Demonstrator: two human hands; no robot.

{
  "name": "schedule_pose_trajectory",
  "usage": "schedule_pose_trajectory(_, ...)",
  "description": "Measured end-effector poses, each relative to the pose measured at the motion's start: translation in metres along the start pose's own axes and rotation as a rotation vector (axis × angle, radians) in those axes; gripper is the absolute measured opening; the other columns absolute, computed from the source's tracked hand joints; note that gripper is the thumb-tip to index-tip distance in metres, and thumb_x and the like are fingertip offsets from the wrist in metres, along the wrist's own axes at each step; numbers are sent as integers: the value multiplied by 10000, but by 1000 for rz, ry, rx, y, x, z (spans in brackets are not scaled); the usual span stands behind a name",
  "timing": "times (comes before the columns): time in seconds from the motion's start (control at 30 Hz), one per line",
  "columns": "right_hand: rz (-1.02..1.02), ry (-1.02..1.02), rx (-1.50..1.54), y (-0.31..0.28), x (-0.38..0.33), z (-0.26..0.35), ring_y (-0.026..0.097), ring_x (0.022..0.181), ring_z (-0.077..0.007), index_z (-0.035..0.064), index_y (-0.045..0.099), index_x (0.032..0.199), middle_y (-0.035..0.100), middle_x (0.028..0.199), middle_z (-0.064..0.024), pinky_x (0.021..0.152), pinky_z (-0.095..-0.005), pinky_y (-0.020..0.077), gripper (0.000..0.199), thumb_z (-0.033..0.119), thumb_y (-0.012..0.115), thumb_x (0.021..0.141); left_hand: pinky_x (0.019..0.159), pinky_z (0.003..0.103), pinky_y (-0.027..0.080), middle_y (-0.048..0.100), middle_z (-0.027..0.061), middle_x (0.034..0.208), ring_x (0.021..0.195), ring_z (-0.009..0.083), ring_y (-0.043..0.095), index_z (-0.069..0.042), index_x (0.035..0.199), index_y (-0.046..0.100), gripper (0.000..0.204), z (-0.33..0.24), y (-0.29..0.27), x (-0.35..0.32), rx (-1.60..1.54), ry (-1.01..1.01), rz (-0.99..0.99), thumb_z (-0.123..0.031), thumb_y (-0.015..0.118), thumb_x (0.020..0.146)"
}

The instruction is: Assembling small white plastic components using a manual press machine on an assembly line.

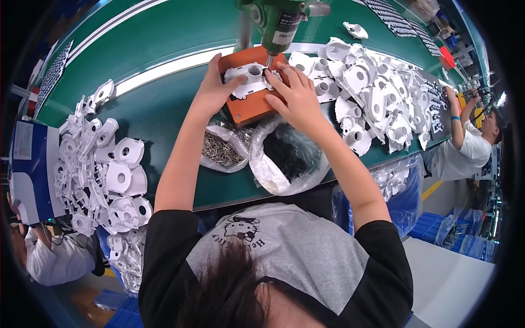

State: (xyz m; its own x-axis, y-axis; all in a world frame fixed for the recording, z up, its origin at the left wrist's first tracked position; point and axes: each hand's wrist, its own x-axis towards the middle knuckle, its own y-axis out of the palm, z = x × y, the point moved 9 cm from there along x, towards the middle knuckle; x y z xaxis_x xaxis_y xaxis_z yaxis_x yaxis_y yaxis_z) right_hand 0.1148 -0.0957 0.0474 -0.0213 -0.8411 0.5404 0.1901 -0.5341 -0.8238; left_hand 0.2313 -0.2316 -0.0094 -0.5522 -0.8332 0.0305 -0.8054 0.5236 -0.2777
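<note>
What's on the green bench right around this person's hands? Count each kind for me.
Orange block fixture: 1
White moulded plastic housing on it: 1
Green hanging power driver: 1
Clear bag of metal screws: 1
Clear bag of small black parts: 1
Total: 5

Green desk (164, 38) with white stripes, spanning 9 to 3 o'clock. Grey floor (454, 279) at 4 o'clock, crossed by a yellow line (432, 189). Blue bins (432, 227) stacked beside it. Even, bright overhead light.

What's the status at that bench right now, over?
Left hand and right hand both pressing white plastic part onto orange block. Green driver tip down at part. Screw bag near, nothing blocking.
</note>
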Motion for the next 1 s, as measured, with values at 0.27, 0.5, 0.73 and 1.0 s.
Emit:
schedule_pose_trajectory(0.27, -344, 138, 710, -90, 110, -157, 596, 940, -187, -21, 624, 995, 635, 1035, -113, 846, -312, 452, 323, 208, 401, 944, 991, 374, 383, 400, 267, 1317, 1211, 335, 438, 58, 1371, 221, 847, 17, -4, 12, -18, 84, -9, -231, 726, 756)
schedule_pose_trajectory(0.5, -84, -267, 1035, -108, 279, -124, 538, 863, -150, 37, 548, 1073, 592, 993, -105, 745, -301, 439, 290, 255, 414, 937, 1011, 399, 359, 371, 268, 1338, 1237, 363, 408, 15, 1386, 229, 854, 12, 2, 12, 94, 108, 25, -287, 716, 753)
schedule_pose_trajectory(0.73, -349, -264, 1011, -153, 178, -99, 516, 804, -184, 43, 508, 893, 565, 898, -111, 746, -344, 410, 231, 264, 441, 880, 996, 395, 375, 401, 232, 1334, 1224, 343, 434, 5, 1364, 278, 813, 11, -6, 4, 131, 51, 2, -309, 712, 752)
schedule_pose_trajectory(1.0, -585, -207, 972, -185, -22, -63, 491, 737, -223, 51, 463, 687, 535, 789, -117, 748, -394, 378, 258, 274, 472, 815, 974, 384, 393, 433, 221, 1294, 1191, 324, 463, -1, 1346, 305, 755, 7, -8, 5, 11, 87, -28, -235, 712, 755)
